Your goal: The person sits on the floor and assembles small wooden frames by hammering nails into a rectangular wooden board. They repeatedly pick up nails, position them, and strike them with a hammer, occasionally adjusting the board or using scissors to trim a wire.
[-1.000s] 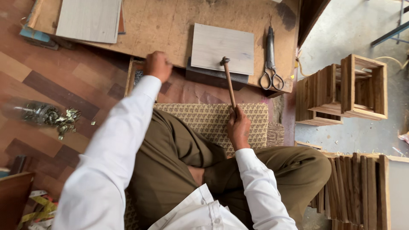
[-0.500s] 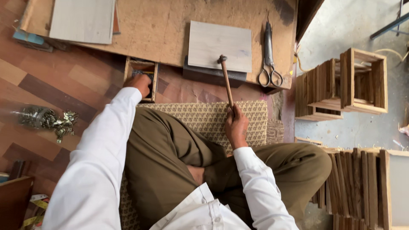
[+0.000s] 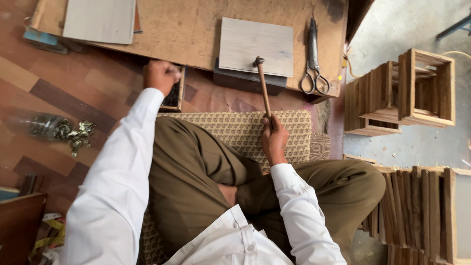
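My right hand [image 3: 274, 139] grips the wooden handle of a hammer [image 3: 262, 86], whose metal head rests at the front edge of a pale rectangular board [image 3: 255, 46] lying on a brown work board [image 3: 186, 29]. My left hand [image 3: 161, 76] is closed in a fist over a small wooden tray of dark nails [image 3: 174, 93]; what the fingers hold is hidden. I sit cross-legged on a patterned mat [image 3: 235, 130].
Metal shears [image 3: 314, 59] lie right of the pale board. A second pale panel [image 3: 98, 19] lies at the far left. Open wooden boxes [image 3: 407, 91] stand at right, with stacked wooden frames [image 3: 417, 206] below them. A bag of metal bits [image 3: 59, 130] lies at left.
My left hand drew back from the work board's edge to the nail tray and closed over it. The right hand and hammer stayed nearly still.
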### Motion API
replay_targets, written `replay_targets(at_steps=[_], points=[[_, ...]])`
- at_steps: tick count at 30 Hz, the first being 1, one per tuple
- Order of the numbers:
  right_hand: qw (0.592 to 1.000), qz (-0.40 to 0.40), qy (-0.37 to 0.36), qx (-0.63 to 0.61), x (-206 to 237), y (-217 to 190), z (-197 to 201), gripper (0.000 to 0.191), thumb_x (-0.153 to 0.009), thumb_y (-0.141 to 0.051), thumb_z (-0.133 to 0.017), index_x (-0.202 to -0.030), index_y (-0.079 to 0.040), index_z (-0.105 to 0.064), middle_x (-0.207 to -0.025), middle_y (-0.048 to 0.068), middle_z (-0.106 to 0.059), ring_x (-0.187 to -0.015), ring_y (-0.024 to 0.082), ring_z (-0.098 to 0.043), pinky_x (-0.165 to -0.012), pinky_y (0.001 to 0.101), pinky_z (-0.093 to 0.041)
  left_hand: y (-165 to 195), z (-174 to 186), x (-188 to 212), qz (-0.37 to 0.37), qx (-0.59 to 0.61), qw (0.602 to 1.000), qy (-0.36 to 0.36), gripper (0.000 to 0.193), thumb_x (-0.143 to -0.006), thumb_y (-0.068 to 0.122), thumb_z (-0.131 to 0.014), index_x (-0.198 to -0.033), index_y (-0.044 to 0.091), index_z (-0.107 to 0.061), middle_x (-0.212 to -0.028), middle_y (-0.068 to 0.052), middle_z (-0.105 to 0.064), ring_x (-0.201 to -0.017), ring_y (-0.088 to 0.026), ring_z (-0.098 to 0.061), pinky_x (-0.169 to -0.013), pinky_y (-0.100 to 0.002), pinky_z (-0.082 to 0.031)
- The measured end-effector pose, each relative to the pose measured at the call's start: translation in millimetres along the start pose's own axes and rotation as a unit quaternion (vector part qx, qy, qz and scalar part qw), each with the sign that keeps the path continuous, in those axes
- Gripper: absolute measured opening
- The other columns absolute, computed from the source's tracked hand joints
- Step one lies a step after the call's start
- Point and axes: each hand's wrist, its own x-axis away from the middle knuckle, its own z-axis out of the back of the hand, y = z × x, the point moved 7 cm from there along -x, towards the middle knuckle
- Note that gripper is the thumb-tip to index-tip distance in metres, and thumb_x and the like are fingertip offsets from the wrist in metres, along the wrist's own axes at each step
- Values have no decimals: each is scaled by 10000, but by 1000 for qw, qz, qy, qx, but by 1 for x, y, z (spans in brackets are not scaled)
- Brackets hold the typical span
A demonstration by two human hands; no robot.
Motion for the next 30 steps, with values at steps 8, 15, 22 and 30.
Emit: replay_targets(at_steps=[8, 15, 22, 30], points=[[999, -20, -20, -18, 3, 4, -4, 266, -1009, -175, -664, -1191, 6, -730, -814, 123, -747, -666, 143, -667, -581, 329, -522, 96, -68, -7, -29, 245, 969, -25, 133, -923, -38, -645, -976, 41, -738, -831, -30, -763, -699, -108, -763, -599, -226, -635], [1000, 29, -2, 11, 4, 2, -2, 265, -1003, -164, -670, -1188, 18, -723, -821, 160, -745, -674, 165, -686, -612, 338, -533, 117, -87, -5, -76, 192, 978, -2, 94, -885, -83, -651, -896, 3, -687, -804, -96, -747, -714, -203, -751, -650, -307, -590], [999, 33, 2, 13, 7, 3, -1, 265, -1002, -162, -670, -1201, 3, -727, -836, 155, -755, -690, 166, -697, -628, 341, -543, 118, -106, -9, -184, 106, 976, 41, 163, -757, -135, -672, -810, 10, -623, -886, -95, -661, -873, -292, -641, -765, -400, -517], [1000, -10, -10, 2, 6, 9, -1, 303, -997, -174, -673, -1250, -12, -714, -847, 137, -761, -701, 147, -679, -618, 327, -541, 114, -110, -11, -154, 98, 983, 29, 148, -782, -138, -653, -800, 4, -617, -910, -90, -662, -896, -283, -637, -789, -400, -517]])
